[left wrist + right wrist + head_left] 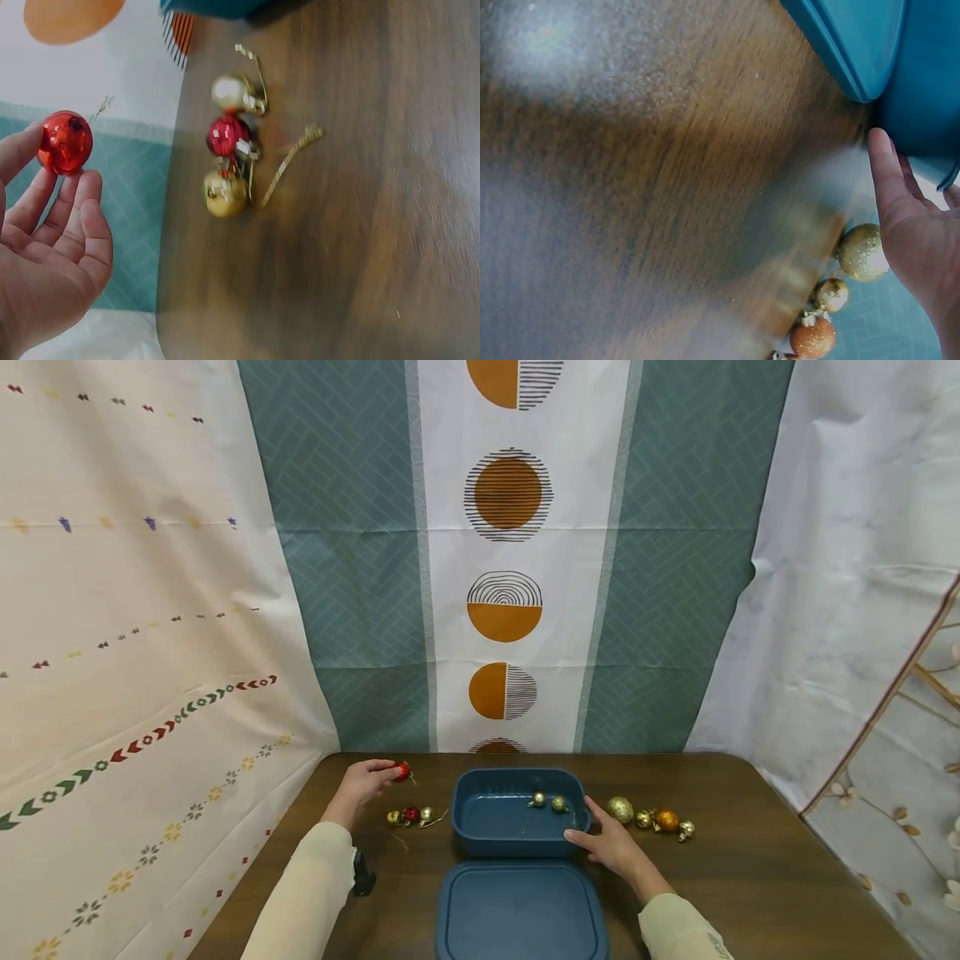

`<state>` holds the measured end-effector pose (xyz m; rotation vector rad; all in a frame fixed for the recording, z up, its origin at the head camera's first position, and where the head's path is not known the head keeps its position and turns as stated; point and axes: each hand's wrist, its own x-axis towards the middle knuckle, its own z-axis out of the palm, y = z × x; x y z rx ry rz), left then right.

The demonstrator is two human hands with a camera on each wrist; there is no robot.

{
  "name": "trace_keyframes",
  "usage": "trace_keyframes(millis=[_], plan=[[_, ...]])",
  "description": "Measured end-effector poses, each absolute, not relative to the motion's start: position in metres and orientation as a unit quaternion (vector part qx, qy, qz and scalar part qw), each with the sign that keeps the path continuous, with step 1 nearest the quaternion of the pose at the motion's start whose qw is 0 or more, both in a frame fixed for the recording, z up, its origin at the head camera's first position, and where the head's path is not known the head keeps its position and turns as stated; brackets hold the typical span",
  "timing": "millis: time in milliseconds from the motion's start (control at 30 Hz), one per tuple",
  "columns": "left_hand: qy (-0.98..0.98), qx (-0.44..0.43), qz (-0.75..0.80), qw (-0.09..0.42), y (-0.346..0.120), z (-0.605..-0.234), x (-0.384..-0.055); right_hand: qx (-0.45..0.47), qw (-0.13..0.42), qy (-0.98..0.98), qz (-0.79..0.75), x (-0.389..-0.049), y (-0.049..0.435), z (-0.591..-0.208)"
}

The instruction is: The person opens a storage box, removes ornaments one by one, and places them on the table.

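Note:
My left hand [362, 785] pinches a shiny red bauble [67, 142] between thumb and fingertips, raised at the table's far left; a thin gold loop sticks out from it. Near that hand lie a gold bauble [393, 817], a darker red bauble [410, 814] and a pale gold bauble [427, 815] in a row. At the right end of a blue rectangular box [517, 847], my right hand [617, 845] rests against the corner with fingers extended. Inside the box sit a pale gold bauble [538, 799] and a greenish-gold bauble [559, 804].
A matching blue lid [522, 910] lies flat just in front of the box. To the right stands a row of baubles: glittery gold [620, 810], small gold [643, 819], orange [666, 820] and another gold [686, 830]. A loose gold string [292, 161] lies on the wooden table [750, 860].

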<state>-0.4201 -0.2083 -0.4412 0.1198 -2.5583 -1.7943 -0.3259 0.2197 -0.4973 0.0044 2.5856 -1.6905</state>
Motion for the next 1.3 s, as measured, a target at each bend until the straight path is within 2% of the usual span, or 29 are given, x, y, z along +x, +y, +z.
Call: trace_keyframes(millis=[500, 800, 1300], plan=[[-0.797, 0.08, -0.598, 0.026, -0.241, -0.456, -0.405, -0.003, 0.027, 0.836, -0.548, -0.329, 0.221, -0.497], [-0.789, 0.112, -0.604, 0.023, -0.247, -0.473, -0.4, 0.0, 0.03, 0.837, -0.546, -0.329, 0.222, -0.499], [-0.791, 0.112, -0.601, 0.008, -0.253, -0.498, -0.393, -0.006, 0.029, 0.837, -0.546, -0.329, 0.222, -0.5]])
